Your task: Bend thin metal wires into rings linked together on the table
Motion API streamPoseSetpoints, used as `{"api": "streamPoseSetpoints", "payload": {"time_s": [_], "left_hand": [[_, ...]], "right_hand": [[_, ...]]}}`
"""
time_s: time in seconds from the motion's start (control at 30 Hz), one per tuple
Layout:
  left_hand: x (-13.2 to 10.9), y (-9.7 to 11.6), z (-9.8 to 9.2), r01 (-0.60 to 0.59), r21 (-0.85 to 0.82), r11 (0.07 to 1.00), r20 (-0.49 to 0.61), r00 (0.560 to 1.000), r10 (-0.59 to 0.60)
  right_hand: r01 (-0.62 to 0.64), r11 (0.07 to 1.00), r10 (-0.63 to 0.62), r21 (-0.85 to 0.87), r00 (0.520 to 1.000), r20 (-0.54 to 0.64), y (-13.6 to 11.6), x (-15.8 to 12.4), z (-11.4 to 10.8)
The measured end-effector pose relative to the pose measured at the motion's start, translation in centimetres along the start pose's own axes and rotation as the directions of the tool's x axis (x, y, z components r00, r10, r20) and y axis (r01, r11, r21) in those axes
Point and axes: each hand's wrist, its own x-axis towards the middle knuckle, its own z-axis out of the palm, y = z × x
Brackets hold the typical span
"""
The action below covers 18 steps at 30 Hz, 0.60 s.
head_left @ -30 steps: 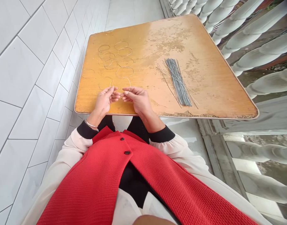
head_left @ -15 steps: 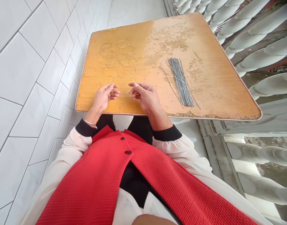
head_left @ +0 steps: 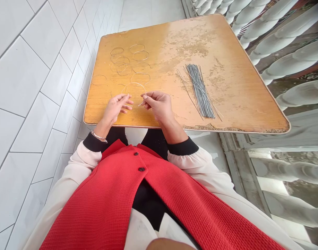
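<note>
My left hand (head_left: 117, 108) and my right hand (head_left: 159, 104) rest over the near edge of a worn wooden table (head_left: 226, 90). Both pinch the ends of a thin wire (head_left: 134, 84) that is bent into an arc between them. The left fingers are curled round one end, the right thumb and forefinger are pressed on the other. Several finished wire rings (head_left: 127, 62) lie flat on the table just beyond my hands.
A bundle of straight grey wires (head_left: 199, 90) lies to the right of my hands, with a few loose strands beside it. White tiled floor (head_left: 31, 86) runs on the left. A white balustrade (head_left: 278, 41) stands at the right.
My hands first parted, opening the wire into a wide arc, and have now come a little closer together again, tightening the curve.
</note>
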Motion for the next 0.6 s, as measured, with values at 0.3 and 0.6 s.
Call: {"api": "streamPoseSetpoints", "payload": {"time_s": [0.3, 0.6], "left_hand": [[1.0, 1.7, -0.4, -0.328, 0.215, 0.920, -0.026, 0.940, 0.341], [1.8, 2.6, 0.6, -0.186, 0.083, 0.979, 0.092, 0.980, 0.178]], "right_hand": [[0.085, 0.966, -0.085, -0.243, 0.996, 0.011, 1.0, 0.3, 0.1], [0.019, 1.000, -0.017, -0.012, 0.991, 0.130, 0.8, -0.9, 0.2]]}}
